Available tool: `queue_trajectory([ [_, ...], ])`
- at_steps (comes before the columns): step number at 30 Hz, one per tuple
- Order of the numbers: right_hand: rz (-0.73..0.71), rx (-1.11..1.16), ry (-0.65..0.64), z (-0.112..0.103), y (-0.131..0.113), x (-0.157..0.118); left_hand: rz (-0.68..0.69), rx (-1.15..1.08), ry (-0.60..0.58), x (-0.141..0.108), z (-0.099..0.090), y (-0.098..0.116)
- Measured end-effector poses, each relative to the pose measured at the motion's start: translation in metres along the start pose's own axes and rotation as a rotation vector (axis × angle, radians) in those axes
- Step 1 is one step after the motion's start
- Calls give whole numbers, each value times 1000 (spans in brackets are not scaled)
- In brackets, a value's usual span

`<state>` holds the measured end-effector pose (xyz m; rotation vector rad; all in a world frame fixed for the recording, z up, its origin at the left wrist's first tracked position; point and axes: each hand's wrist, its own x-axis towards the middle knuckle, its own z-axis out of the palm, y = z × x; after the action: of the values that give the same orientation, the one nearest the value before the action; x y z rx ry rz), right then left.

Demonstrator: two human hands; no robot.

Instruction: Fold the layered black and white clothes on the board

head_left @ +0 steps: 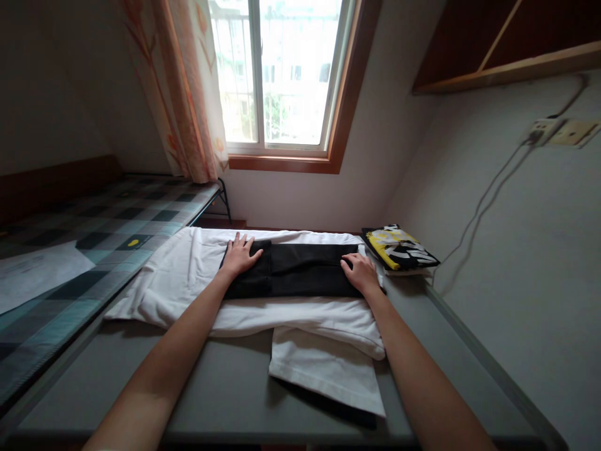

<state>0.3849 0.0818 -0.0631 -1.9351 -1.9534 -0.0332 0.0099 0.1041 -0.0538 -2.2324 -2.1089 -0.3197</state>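
A white shirt (pixel 164 282) lies spread on the grey table, its body wide and wrinkled. One sleeve-like flap (pixel 323 369) hangs toward the near edge, with dark cloth showing beneath it. Across the shirt rests a folded black garment (pixel 305 269), in a long flat strip; its exact kind I cannot tell. On the strip's left end my left hand (pixel 240 255) lies flat, fingers spread. At its right end my right hand (pixel 361 273) rests on the black cloth, palm down, fingers slightly bent and apart. Neither hand visibly grips the cloth.
A folded black, yellow and white garment (pixel 399 247) sits at the table's back right corner. The grey table (pixel 225 388) meets a wall on the right, where a cable (pixel 479 207) hangs. To the left is a checked mattress (pixel 154 213) with a paper sheet (pixel 42 275).
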Motion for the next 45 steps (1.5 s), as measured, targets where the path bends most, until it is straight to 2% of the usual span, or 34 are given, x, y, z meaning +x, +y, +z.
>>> queue_trajectory([
  [3,-3,-1,6,1,1,0,-21,-34,-65,2,1,-2],
  [9,-11,-10,15,2,1,0,5,-56,-90,2,2,2],
  [16,3,-6,-1,0,-1,0,9,-53,59,-10,-22,40],
  [22,2,-10,-5,-1,-2,-1,-47,-74,-185,-18,-36,64],
  [29,2,-14,-3,-2,-2,-1,-23,-45,-213,-21,-39,67],
  [39,-15,-7,13,-1,-1,-1,33,-60,-153,-22,-37,67],
  [42,-78,6,83,-3,-4,-1,69,-45,-63,-21,-29,68],
  [45,-234,68,151,-5,-15,-4,171,-47,62,-20,-16,68],
])
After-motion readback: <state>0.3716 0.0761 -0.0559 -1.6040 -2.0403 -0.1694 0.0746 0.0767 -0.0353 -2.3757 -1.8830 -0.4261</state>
